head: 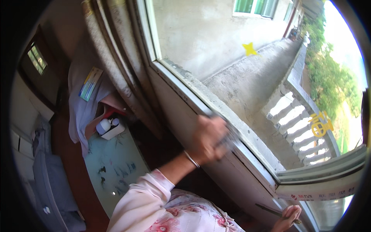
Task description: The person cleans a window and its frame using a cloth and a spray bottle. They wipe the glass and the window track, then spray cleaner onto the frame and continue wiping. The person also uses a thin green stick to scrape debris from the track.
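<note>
My left hand [207,139], blurred by motion and with a metal bangle [192,159] at the wrist, presses a grey cloth-like thing [232,134] onto the lower track of a white window frame [179,82]. Blur keeps me from telling exactly what that grey thing is. Lower right, my right hand [289,216] is closed around a thin, dark stick-like tool [268,209]. Its long end points left, in front of the wall below the window. Beyond the frame lies a rough concrete ledge [249,130].
Behind my left arm stands a low glass-topped table [116,153] with a white box [113,131] holding bottles. A toothbrush package [90,84] rests on lilac cloth [79,110]. Curtains [116,58] hang left of the opening. Outside are a balustrade [301,127] and a walkway [246,75].
</note>
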Available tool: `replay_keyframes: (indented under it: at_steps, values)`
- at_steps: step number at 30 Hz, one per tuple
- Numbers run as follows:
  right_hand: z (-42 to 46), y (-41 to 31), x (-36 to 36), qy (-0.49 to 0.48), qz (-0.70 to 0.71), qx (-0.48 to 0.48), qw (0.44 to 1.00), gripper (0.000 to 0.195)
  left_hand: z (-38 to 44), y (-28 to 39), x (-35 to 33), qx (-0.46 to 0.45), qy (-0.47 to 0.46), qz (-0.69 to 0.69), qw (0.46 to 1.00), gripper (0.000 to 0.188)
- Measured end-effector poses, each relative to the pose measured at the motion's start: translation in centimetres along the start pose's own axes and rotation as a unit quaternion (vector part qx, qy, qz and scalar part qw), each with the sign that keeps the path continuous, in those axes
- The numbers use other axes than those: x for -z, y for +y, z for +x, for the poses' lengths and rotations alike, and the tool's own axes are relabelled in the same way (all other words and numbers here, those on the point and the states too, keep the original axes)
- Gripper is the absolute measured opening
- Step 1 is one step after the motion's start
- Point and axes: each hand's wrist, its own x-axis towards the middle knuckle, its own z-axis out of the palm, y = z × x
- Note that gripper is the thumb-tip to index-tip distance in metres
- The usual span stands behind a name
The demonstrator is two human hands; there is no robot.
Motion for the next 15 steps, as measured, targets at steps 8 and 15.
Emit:
replay_keyframes:
  at_steps: [8,15]
  values:
    - [-0.6,2.9,2.5,0.033,0.062,-0.001,0.998,0.027,1.8,-0.5,0.7,0.092,-0.006,0.101,0.991,0.031]
    - [-0.5,2.6,2.2,-0.005,0.062,0.010,0.998,0.029,-0.9,5.6,-3.1,-0.001,-0.070,-0.018,0.997,0.042]
